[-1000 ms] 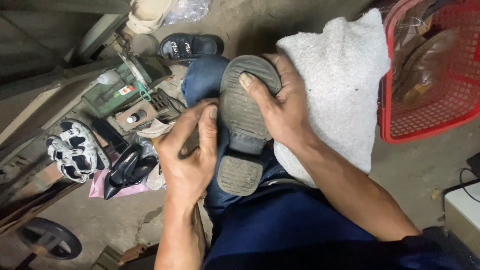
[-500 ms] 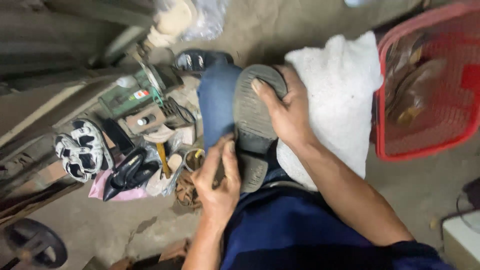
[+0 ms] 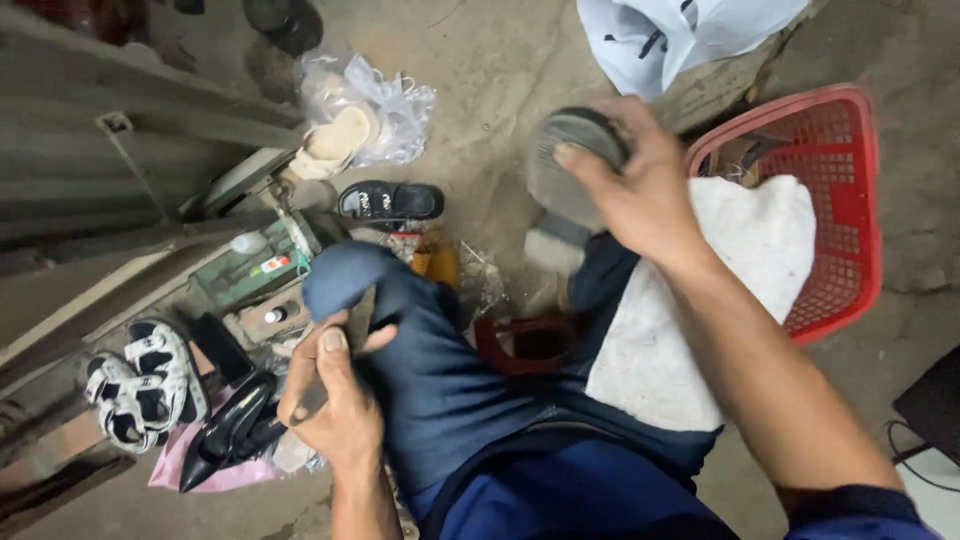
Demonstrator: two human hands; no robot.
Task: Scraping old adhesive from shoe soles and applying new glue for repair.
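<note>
Over the right knee, a dark shoe (image 3: 570,190) is held sole-up by the right hand (image 3: 640,195), whose fingers are clamped around its toe end; its grey sole looks worn and bare, so the work on it is judged unfinished. Beside the left thigh, the left hand (image 3: 330,400) is held low with fingers pinched together, though what is gripped cannot be told.

Your left hand (image 3: 335,405) and right hand (image 3: 640,190) are bare, no gloves, rings or watch, and your forearms are uncovered. You wear dark blue trousers (image 3: 440,390), creased over the knee. A blue shirt (image 3: 590,495) with a darker trim line shows below, and a dark blue sleeve (image 3: 850,505) ends above your right elbow.
</note>
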